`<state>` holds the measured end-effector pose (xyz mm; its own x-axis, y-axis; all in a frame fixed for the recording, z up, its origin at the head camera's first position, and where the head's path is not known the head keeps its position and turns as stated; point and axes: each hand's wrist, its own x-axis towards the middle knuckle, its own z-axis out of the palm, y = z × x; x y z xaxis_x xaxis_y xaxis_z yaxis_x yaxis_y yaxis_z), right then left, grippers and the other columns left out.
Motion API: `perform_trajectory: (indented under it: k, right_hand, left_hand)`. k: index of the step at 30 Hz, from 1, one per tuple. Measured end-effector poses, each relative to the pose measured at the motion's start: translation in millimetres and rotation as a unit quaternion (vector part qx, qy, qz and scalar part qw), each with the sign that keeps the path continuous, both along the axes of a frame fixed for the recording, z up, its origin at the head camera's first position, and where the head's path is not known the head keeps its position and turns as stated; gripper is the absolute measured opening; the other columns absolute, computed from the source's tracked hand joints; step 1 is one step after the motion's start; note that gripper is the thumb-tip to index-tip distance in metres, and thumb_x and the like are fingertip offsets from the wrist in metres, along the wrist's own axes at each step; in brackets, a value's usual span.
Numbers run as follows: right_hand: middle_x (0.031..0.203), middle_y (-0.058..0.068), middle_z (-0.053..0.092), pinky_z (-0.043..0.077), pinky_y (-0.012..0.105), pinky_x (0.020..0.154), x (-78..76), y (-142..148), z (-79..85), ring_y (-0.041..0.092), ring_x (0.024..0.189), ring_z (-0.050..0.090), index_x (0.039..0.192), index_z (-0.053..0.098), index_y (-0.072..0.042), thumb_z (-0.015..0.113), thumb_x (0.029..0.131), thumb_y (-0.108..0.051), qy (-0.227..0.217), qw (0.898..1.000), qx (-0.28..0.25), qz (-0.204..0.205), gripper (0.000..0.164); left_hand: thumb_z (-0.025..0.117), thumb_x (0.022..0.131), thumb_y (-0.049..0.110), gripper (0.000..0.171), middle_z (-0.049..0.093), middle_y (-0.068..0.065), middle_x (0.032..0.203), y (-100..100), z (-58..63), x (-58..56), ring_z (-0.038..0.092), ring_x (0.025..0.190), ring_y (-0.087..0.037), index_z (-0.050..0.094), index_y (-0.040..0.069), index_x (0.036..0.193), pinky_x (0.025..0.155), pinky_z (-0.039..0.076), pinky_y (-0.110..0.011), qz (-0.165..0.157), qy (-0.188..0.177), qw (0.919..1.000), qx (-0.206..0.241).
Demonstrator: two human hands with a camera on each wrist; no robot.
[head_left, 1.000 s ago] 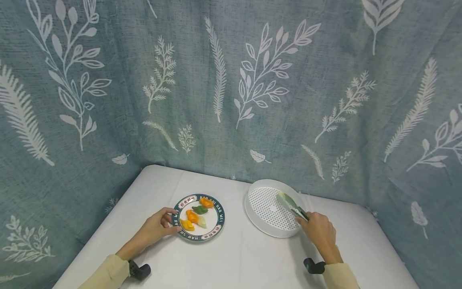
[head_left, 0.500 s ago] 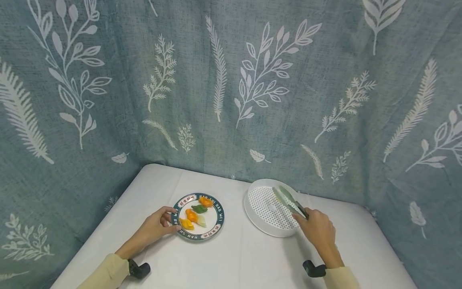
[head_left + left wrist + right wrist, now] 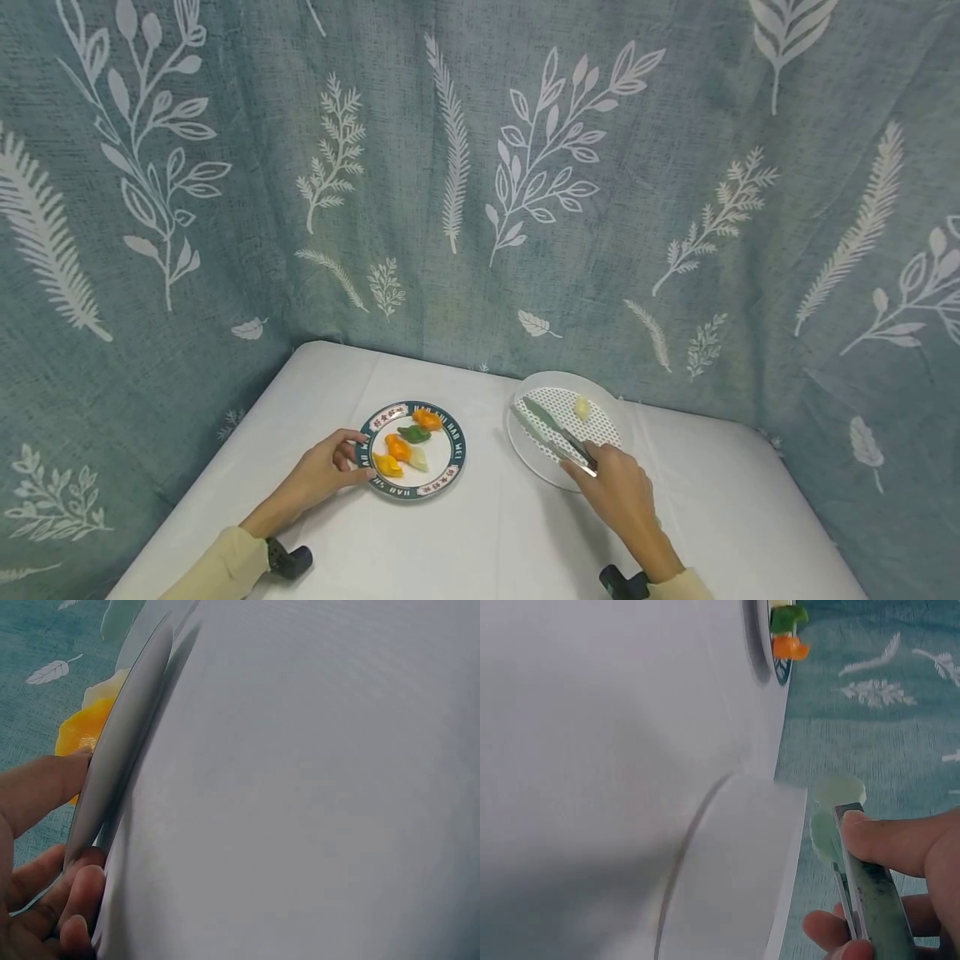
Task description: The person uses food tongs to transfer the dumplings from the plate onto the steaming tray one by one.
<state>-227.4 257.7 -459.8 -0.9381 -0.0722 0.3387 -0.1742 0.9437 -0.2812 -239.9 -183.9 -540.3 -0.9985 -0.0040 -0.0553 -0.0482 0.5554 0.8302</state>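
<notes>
Here, near the left edge of the white surface (image 3: 480,542), the left hand (image 3: 322,471) pinches the rim of a patterned plate (image 3: 443,457). Five dumpling-shaped pieces (image 3: 398,449) lie on it: two orange, one green, one yellow, one pale. Rightward, by the far edge, a white perforated tray (image 3: 602,428) bears a pale yellow piece (image 3: 582,407). The right hand (image 3: 618,493) grips tongs (image 3: 551,422), their arms spread apart over the tray.

Cut off, partly hidden
Right wrist view: plate (image 3: 782,671) cropped at top, white tray (image 3: 727,870) at bottom (its inside hidden).
</notes>
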Motion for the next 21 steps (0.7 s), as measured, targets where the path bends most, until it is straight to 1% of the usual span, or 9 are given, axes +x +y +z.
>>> perform_trajectory:
  k: [2,5,8,13,17,21]
  right_hand:
    - [0.092,0.016,0.072,0.052,0.043,0.057,3.9,-6.7,-1.6,0.024,0.072,0.065,0.118,0.074,0.000,0.083,0.086,-0.041,0.008,1.000,0.001,0.011,0.053]
    - [0.087,0.012,0.070,0.050,0.039,0.055,9.1,-16.1,-3.7,0.018,0.068,0.060,0.116,0.075,0.000,0.084,0.085,-0.041,0.013,1.000,-0.003,0.025,0.052]
    - [0.083,0.009,0.069,0.047,0.035,0.053,14.0,-24.0,-5.6,0.014,0.064,0.054,0.116,0.075,-0.001,0.084,0.085,-0.041,0.011,0.999,-0.007,0.039,0.051]
    - [0.080,0.004,0.067,0.045,0.031,0.053,19.9,-34.3,-11.1,0.011,0.063,0.050,0.116,0.076,-0.003,0.083,0.085,-0.043,0.009,0.998,-0.005,0.059,0.050]
    - [0.079,-0.001,0.065,0.042,0.029,0.052,25.9,-42.2,-15.7,0.008,0.063,0.048,0.113,0.077,-0.008,0.084,0.083,-0.044,0.017,0.997,0.001,0.078,0.047]
    - [0.074,-0.009,0.056,0.037,0.026,0.051,33.3,-50.7,-18.8,0.006,0.062,0.043,0.109,0.078,-0.014,0.086,0.080,-0.043,0.024,0.995,0.007,0.094,0.042]
  left_hand:
    - [0.091,0.078,0.032,0.066,0.059,-0.001,0.098,0.3,0.0,0.2,0.051,0.083,-0.019,0.060,0.014,0.134,0.069,0.042,-0.033,-0.001,0.000,1.0000,-0.002]
    - [0.091,0.078,0.031,0.066,0.059,-0.001,0.098,0.6,0.0,0.6,0.051,0.084,-0.019,0.060,0.015,0.134,0.069,0.042,-0.033,0.000,-0.001,1.0000,-0.002]
    - [0.091,0.078,0.031,0.066,0.059,-0.002,0.099,1.2,0.8,1.0,0.051,0.084,-0.019,0.060,0.014,0.134,0.069,0.042,-0.032,0.001,0.000,1.0000,-0.004]
    - [0.091,0.079,0.031,0.065,0.059,-0.002,0.098,2.3,0.4,0.2,0.051,0.083,-0.019,0.060,0.014,0.134,0.069,0.042,-0.031,0.003,-0.001,1.0000,-0.005]
    - [0.091,0.079,0.030,0.065,0.059,-0.001,0.098,2.8,-0.3,0.5,0.051,0.083,-0.018,0.060,0.013,0.134,0.068,0.042,-0.031,0.004,0.004,0.9999,-0.010]
    - [0.091,0.079,0.029,0.065,0.059,-0.001,0.098,2.3,0.0,1.4,0.051,0.083,-0.018,0.060,0.013,0.133,0.069,0.042,-0.032,0.004,0.003,0.9999,-0.011]
